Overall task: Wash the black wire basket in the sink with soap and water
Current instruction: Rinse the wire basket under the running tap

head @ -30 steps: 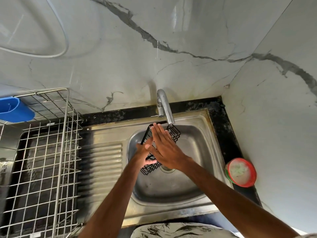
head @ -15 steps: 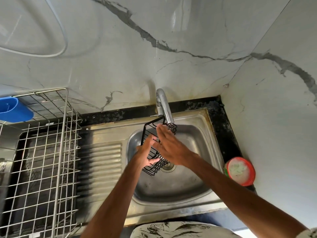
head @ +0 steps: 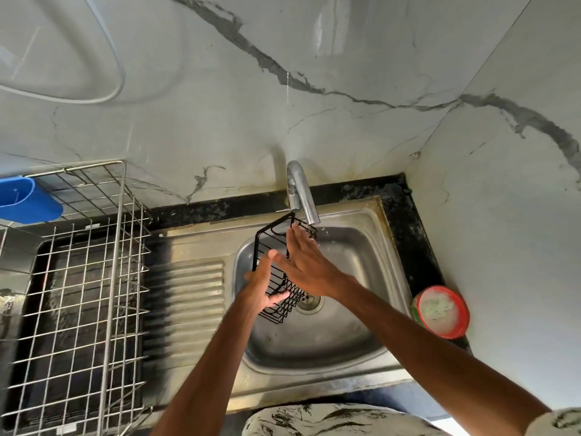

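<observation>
One black wire basket point(head: 273, 247), tilted over the sink point(head: 352, 328) at 10 o'clock (tap point(head: 301, 191) at 12). Left hand point(head: 262, 286) grips its lower edge; right hand point(head: 309, 267) lies against it, fingers straight.

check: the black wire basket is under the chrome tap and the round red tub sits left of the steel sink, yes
No: the head view shows the round red tub right of the steel sink; the rest holds.
</observation>
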The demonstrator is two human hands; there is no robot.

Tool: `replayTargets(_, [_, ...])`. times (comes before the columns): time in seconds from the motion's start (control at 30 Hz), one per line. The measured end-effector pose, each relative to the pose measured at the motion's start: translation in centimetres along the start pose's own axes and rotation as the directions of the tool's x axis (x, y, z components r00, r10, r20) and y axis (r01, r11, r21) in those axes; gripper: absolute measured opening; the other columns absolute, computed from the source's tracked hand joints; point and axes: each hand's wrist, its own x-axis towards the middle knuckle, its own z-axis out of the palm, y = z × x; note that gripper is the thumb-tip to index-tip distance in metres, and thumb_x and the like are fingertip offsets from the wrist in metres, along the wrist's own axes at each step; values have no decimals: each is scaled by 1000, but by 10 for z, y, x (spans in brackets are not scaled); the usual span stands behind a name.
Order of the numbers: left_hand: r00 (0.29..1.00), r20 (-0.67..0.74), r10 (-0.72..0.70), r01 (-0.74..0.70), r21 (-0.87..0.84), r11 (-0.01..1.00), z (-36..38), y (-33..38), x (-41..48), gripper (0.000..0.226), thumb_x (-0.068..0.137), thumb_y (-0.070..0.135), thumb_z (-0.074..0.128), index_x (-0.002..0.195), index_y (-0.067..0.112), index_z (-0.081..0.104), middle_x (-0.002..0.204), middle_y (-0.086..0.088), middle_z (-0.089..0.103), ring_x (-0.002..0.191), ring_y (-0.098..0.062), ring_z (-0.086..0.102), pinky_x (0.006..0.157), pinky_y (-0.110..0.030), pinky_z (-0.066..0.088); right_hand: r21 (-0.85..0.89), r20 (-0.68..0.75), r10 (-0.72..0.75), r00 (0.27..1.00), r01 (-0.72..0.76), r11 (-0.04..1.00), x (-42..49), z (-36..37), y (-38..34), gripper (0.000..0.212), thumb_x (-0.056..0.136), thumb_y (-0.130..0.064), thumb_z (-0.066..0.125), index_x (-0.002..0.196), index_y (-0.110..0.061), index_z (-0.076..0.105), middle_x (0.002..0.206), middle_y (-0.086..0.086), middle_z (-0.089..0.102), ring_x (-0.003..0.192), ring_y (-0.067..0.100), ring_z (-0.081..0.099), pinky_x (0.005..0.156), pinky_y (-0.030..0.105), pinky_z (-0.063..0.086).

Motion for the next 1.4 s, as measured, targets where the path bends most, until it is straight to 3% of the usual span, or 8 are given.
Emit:
replayTargets(0.13, [999, 51, 0, 0, 1, 1000, -6, 3, 0, 94, 62, 64, 83, 143, 32, 49, 163, -10, 14, 131, -54, 41, 64, -46, 64, 16, -32, 38, 999, -38, 999, 10, -8, 11, 83, 100, -67, 7, 159, -11, -8, 168, 7, -12, 155, 21, -12, 124, 51, -5])
replayTargets(0.3, [985, 156, 75, -94, 118, 989, -11, -2, -8, 61, 66, 52, 80, 117, 23, 62, 153, -3, 23, 131, -43, 40, 74, -51, 65, 324, 23, 219, 975, -215, 921, 21, -43, 33, 70, 105, -61, 20, 150, -10, 37, 154, 23, 38, 142, 39, 38, 113, 50, 38])
replayTargets(0.4, [976, 199, 91, -113, 104, 988, -22, -5, -7, 33, 85, 43, 76, 109, 25, 63, 146, -4, 26, 133, -44, 41, 80, -55, 64, 555, 99, 242, 965, -255, 792, 17, -57, 42, 58, 104, -54, 40, 147, -16, 45, 145, 14, 53, 128, 25, 52, 104, 44, 48])
replayTargets(0.57, [966, 250, 61, -73, 39, 997, -39, -5, 10, 37, 71, 44, 85, 103, 30, 72, 150, -19, 34, 124, -50, 50, 80, -59, 62, 736, 196, 193, 962, -274, 619, 7, -61, 59, 39, 94, -47, 65, 125, -23, 67, 132, 9, 64, 116, 30, 64, 98, 51, 54])
replayTargets(0.7, [962, 271, 12, -3, -34, 999, -41, -5, 19, 73, 68, 50, 84, 131, 23, 60, 146, -25, 49, 123, -49, 56, 84, -60, 60, 841, 187, 205, 961, -264, 471, 5, -58, 54, 44, 86, -33, 76, 121, -9, 67, 124, 19, 66, 108, 39, 67, 93, 56, 56])
replayTargets(0.9, [951, 307, -34, 41, -17, 999, -52, -4, 21, 59, 84, 56, 73, 133, 28, 54, 157, -43, 22, 126, -63, 49, 96, -65, 55, 751, 130, 168, 977, -207, 626, 6, -61, 35, 39, 88, -35, 76, 117, -9, 69, 107, 8, 74, 80, 15, 75, 84, 40, 62])
replayTargets(1.2, [957, 236, 169, -231, 267, 935, -87, 2, 28, 48, 109, 38, 44, 153, 18, 45, 149, -26, 52, 109, -33, 72, 85, -39, 62, 695, 87, 221, 971, -219, 685, -3, -53, 31, 38, 89, -44, 73, 110, -12, 73, 102, 2, 76, 82, 10, 76, 83, 34, 62])
replayTargets(1.4, [894, 118, 433, -442, 397, 804, -53, 24, 12, 68, 95, 39, 72, 149, 5, 46, 142, -24, 56, 114, -27, 65, 89, -36, 58, 629, 81, 241, 967, -237, 740, 2, -44, 37, 52, 84, -50, 75, 117, -11, 68, 110, 3, 75, 101, 17, 72, 90, 39, 59])
